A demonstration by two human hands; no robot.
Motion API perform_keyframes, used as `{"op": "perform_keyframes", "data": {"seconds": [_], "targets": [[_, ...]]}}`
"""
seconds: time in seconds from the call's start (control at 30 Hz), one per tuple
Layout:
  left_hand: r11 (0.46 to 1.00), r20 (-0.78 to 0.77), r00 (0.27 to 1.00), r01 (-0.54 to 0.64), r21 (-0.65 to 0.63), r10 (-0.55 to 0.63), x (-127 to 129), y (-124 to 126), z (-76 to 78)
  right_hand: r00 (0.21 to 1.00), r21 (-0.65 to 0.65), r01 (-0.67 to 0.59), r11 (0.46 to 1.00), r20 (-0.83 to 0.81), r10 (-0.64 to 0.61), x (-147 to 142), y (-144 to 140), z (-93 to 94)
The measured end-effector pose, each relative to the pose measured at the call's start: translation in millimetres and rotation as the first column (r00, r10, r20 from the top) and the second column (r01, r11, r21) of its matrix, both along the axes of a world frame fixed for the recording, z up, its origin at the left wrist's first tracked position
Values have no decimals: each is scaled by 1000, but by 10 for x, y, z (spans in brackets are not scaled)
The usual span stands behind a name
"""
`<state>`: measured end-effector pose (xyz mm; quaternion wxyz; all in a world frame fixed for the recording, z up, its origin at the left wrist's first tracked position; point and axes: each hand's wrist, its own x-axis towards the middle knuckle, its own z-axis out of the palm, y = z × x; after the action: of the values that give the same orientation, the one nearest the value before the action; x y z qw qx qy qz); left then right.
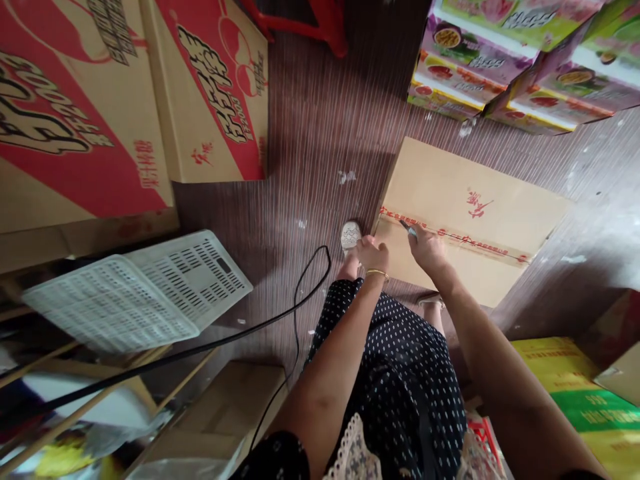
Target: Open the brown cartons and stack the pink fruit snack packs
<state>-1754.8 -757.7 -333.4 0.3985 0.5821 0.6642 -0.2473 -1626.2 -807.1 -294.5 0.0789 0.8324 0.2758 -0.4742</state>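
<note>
A brown cardboard box (465, 200) lies on the dark wooden floor, sealed along its middle seam with red-printed tape (480, 243). My left hand (373, 255), with a gold bracelet on the wrist, presses on the box's near left corner. My right hand (425, 245) is closed around a small blade-like tool (407, 229) whose tip touches the tape near the seam's left end. My black dotted dress and a white shoe (351, 235) show just below the box.
Large red-and-brown cartons (210, 87) stand at the left. Colourful fruit boxes (520, 60) are stacked at the top right. A white plastic crate (145, 287) sits at the lower left, with a black cable (300, 293) running across the floor. Yellow-green boxes (575, 387) lie at the right.
</note>
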Motion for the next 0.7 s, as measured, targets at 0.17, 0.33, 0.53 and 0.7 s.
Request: {"op": "perform_keyframes", "data": {"seconds": [0.17,0.33,0.53,0.7], "targets": [[997,27,1000,13,-72,-11,-80,220,-103,980,-7,-196,980,-17,196,11,230,-51],[987,49,999,16,-160,-9,-134,300,-67,957,-32,-285,958,-58,283,-5,404,-195],[987,115,993,14,-159,5,-138,323,-142,882,-51,-467,883,-97,461,32,543,-193],[988,212,970,137,-75,-118,-191,317,-245,786,-77,-618,783,-110,609,78,593,-102]]}}
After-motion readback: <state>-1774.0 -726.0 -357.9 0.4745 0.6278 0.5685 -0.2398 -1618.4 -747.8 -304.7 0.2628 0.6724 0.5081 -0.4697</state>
